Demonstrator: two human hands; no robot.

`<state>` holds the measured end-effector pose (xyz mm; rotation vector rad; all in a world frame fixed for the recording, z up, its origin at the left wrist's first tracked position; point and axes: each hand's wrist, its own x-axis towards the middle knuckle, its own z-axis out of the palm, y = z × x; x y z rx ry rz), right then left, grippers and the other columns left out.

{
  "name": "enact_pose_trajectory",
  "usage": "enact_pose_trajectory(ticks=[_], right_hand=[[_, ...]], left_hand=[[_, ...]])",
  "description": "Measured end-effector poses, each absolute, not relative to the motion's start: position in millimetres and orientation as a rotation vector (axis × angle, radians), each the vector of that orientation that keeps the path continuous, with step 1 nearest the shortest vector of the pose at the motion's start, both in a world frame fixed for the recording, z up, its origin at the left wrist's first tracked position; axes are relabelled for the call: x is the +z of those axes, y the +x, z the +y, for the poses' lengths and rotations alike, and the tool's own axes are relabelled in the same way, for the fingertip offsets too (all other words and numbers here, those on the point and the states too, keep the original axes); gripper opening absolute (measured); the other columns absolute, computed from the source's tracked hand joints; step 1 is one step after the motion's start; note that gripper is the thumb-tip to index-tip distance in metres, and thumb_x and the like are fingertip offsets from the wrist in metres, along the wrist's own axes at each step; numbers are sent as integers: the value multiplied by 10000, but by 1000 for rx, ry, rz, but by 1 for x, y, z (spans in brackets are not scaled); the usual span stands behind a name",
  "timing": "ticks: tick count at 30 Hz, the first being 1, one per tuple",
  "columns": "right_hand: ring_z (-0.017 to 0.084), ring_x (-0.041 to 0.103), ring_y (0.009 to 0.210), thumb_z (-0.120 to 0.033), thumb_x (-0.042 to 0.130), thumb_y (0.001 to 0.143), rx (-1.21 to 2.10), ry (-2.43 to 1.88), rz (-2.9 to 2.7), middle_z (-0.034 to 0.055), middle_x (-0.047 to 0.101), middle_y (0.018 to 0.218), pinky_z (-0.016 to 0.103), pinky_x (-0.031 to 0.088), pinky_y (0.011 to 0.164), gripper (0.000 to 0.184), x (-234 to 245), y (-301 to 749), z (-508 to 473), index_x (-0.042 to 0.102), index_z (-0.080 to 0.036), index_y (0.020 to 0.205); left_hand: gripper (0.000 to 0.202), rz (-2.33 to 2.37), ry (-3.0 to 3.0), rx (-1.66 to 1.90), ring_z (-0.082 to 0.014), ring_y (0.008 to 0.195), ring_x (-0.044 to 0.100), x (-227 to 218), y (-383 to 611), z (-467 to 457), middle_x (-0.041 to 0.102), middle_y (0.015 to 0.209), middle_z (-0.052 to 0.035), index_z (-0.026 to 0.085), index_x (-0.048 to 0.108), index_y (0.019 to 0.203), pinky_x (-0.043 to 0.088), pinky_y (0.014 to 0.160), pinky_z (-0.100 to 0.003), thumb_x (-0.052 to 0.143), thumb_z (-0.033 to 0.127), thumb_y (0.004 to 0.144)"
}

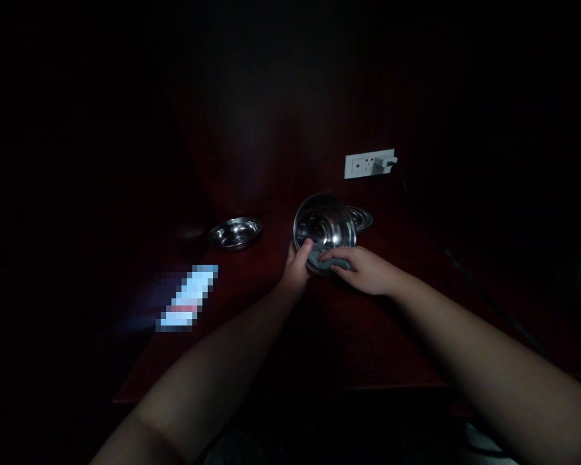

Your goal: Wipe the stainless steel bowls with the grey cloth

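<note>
A shiny metal bowl (325, 221) is tilted on its side, its mouth turned toward me. My left hand (297, 265) grips its lower left rim, with the thumb on the inside and the fingers hidden behind. A grey cloth (322, 258) lies against the lower inside and rim of the bowl. My right hand (361, 268) is closed over this cloth, fingers pressing it to the metal. Behind the bowl, partly covered by it, rests a round metal lid or plate (361, 219).
A shallow metal dish (235, 234) sits on the dark red table (261, 284) to the left. Nearer me is a bright, pixelated phone-like screen (188, 298). A white wall socket (370, 164) holds a plug, and its cable (465, 271) runs down the right side. Surroundings are very dark.
</note>
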<state>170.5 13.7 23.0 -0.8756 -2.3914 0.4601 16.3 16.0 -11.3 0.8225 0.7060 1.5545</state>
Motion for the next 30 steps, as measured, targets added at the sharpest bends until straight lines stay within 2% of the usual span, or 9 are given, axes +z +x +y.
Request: enact_pose_trajectory(ticks=[4,9,15,20,23,27,30], right_hand=[[186,627,898,-187,514,800,471,-929,-2355,62,675,1000,351,472,846,285,25,171,12,632,-193,1060],[168,629,869,-168,502,807,485,-896,-2348,56,676,984,335,479,823,292,26,170,11,621,-183,1073],[178,588,1043,-166,475,826,511,-849,-2283,55,626,1148,364,439,951,357,23,169,10,575,-212,1166],[199,482,1204,-140,461,828,507,-866,-2254,47,510,1313,423,353,1049,412,22,169,11,536,-244,1220],[193,444,1239,-151,448,839,512,-866,-2251,47,477,1344,416,324,1073,414,22,170,13,522,-235,1237],[184,430,1250,-160,441,843,503,-846,-2232,51,463,1357,404,294,1091,404,22,169,13,521,-219,1235],[182,481,1201,-167,450,843,564,-782,-2240,61,534,1287,402,335,1060,382,23,167,11,538,-211,1212]], left_hand=[[553,693,855,1492,-195,882,616,-9,16,13,619,1032,-45,257,491,1142,504,764,-368,709,343,641],[542,708,877,1480,-188,870,608,-6,16,11,617,1012,-51,244,502,1135,505,737,-350,706,298,636],[512,714,832,1466,-207,879,611,-6,18,11,632,981,-50,245,500,1139,499,777,-412,664,245,654],[496,665,812,1418,-212,892,615,-7,19,10,643,961,-49,228,505,1131,480,825,-439,622,180,652],[504,638,807,1380,-221,898,618,-8,18,10,643,986,-54,218,511,1129,478,829,-452,605,147,640],[501,615,806,1366,-214,880,623,-9,18,12,644,981,-55,205,519,1121,487,817,-422,606,133,633],[465,646,812,1339,-232,881,627,-10,18,12,648,980,-80,185,521,1118,490,808,-424,638,233,670]])
